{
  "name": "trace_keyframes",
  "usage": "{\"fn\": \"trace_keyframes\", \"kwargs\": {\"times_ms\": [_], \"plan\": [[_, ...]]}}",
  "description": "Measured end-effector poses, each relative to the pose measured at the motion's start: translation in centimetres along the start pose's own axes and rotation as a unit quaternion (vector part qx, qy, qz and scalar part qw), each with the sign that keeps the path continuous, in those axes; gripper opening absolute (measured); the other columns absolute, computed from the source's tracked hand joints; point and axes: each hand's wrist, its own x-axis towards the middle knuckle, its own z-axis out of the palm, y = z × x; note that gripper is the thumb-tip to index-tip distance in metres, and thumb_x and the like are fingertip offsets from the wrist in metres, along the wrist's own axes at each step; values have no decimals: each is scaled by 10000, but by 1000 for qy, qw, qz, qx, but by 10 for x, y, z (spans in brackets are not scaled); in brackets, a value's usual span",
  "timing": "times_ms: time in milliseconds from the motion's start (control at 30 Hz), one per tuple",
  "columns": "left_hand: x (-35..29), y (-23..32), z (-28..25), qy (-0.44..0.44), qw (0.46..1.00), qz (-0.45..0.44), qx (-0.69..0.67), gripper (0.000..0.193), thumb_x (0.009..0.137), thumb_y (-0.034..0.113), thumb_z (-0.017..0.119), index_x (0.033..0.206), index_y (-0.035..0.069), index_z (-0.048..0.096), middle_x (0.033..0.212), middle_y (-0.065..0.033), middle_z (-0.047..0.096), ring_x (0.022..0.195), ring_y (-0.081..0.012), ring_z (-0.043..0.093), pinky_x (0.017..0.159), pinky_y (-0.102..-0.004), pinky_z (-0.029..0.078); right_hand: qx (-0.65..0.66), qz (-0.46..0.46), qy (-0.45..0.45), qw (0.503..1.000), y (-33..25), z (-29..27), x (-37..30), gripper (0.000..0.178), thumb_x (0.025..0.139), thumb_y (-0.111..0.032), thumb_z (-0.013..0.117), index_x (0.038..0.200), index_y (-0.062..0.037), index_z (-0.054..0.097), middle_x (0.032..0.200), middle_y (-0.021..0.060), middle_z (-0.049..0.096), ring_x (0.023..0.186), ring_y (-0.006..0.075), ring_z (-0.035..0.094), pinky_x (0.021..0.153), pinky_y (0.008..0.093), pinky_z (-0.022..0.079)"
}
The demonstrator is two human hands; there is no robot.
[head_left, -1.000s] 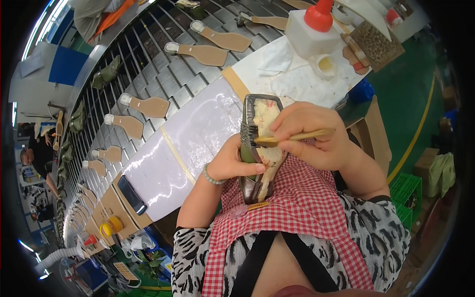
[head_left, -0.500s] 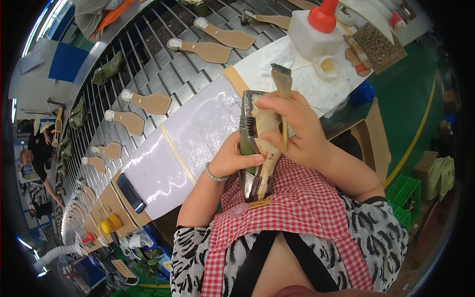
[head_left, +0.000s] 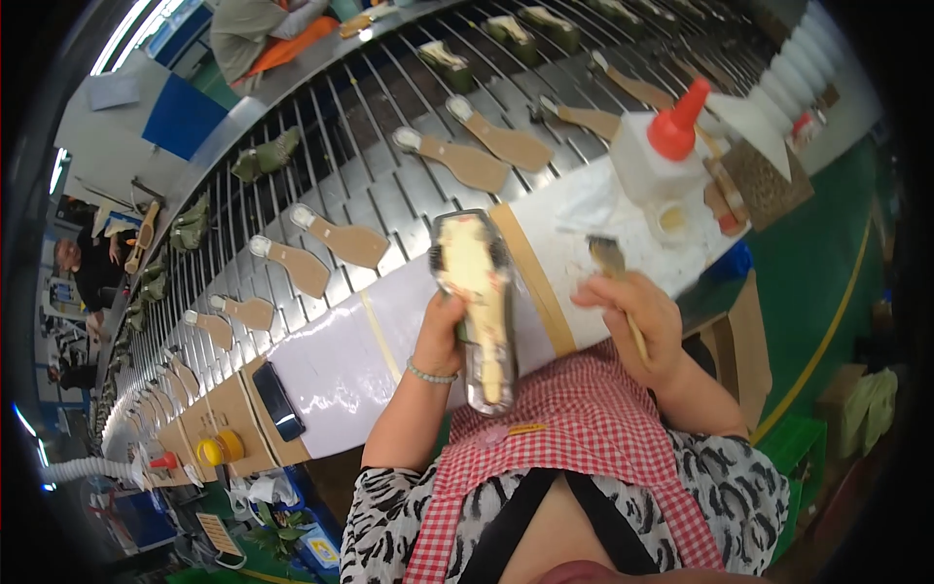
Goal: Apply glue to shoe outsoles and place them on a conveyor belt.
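Note:
My left hand (head_left: pixel 440 336) is closed around the side of a shoe upper on its last (head_left: pixel 477 297). Its pale underside faces up, with dark lasted edges, and the toe end points away from me; it is slightly blurred. To the right, apart from the shoe, my right hand (head_left: pixel 642 321) grips a brush (head_left: pixel 607 255) by its thin handle, dark bristles upward. Just beyond the brush stand a white bottle with a red cap (head_left: pixel 642 170) and a small cup of yellowish liquid (head_left: pixel 671 219).
A slatted metal conveyor (head_left: pixel 375 190) runs diagonally behind the worktable (head_left: pixel 336 365), carrying tan insoles (head_left: pixel 452 164) and green shoe uppers (head_left: pixel 268 156). A dark phone (head_left: pixel 278 399) and a yellow tape roll (head_left: pixel 220 447) lie at the left. Another person (head_left: pixel 272 39) sits across the conveyor.
The shoe has turned so its underside faces up more squarely. My right hand with the brush has drawn away from it to the right. The whole view has shifted.

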Motion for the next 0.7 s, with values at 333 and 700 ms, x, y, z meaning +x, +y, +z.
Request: {"fn": "trace_keyframes", "kwargs": {"times_ms": [333,700], "plan": [[89,176,-16,49,967,243,-62,421,906,246,621,1273,93,483,1187,-67,577,1097,-243,559,962,-427,456,89,106,10,990,-21,-2,1,256,849,-25,595,1098,9,646,804,111,650,700,216,609,647,299,471],[306,283,-101,62,934,303,181,612,749,-51,737,1260,134,457,1202,-39,567,1102,-211,559,895,-408,476,160,329,41,930,40,41,18,150,886,-23,591,1027,12,555,852,104,657,738,121,606,680,246,489]]}}
